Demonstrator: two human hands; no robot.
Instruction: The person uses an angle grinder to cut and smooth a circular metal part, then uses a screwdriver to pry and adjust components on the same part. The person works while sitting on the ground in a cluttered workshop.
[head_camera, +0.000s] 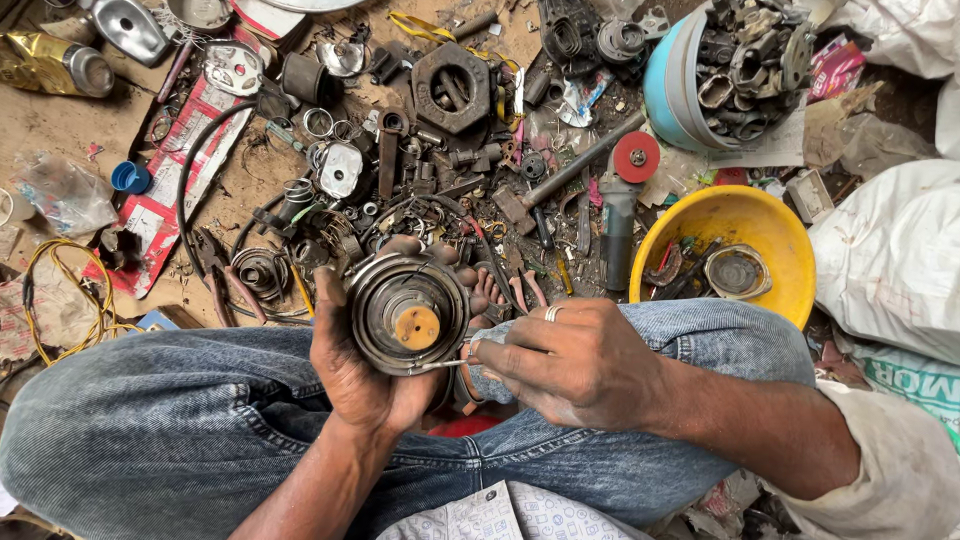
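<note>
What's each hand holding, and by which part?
Left hand cups the round metal assembly from beneath, fingers around its rim. Right hand pinches a thin metal tool by its rear end.

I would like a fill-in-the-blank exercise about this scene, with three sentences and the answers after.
1. The left hand holds a round grey metal part whose centre disc is ____.
2. The right hand wears a ____ on one finger.
3. The round plastic bowl beside the right knee is ____.

Missing words: orange; ring; yellow.
</note>
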